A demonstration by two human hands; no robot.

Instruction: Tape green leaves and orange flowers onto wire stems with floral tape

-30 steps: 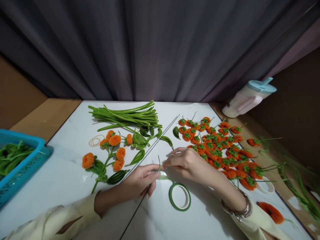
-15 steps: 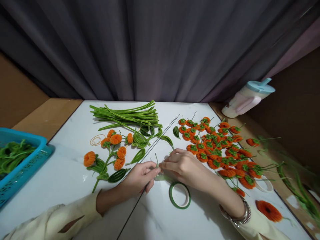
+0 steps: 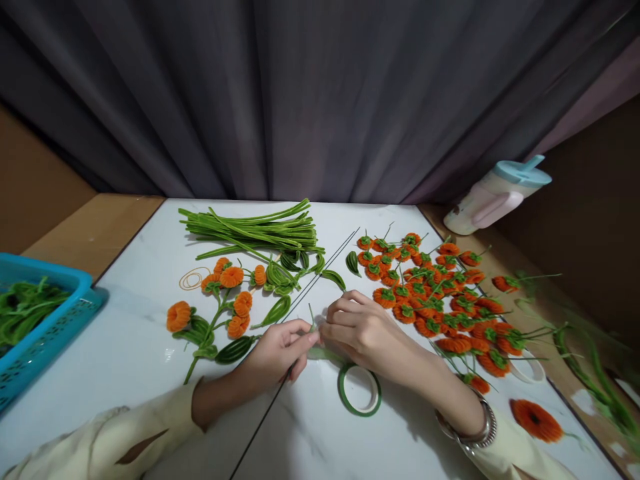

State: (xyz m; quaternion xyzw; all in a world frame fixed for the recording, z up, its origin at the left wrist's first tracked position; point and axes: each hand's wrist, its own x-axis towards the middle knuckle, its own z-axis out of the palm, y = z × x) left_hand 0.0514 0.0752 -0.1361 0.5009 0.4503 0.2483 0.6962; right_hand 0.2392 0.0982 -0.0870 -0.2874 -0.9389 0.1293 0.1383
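1. Centre of the frame: our left hand (image 3: 276, 353) pinches a thin green stem (image 3: 311, 315) between thumb and forefinger, its tip poking upward.
2. Just beside it, our right hand (image 3: 367, 330) has its fingers curled, fingertips close to the stem; we cannot tell what, if anything, they grip.
3. Below, a pale green strip (image 3: 323, 354) lies partly under the right hand, near a roll of green tape (image 3: 341, 392).
4. We judge the stem light, slim and bendable, best held in a fingertip pinch low down; the strip looks thin and easily torn.
5. Right of centre: many orange flowers (image 3: 384, 297). Upper left of centre: a bundle of fuzzy green stems (image 3: 255, 231), probably soft.
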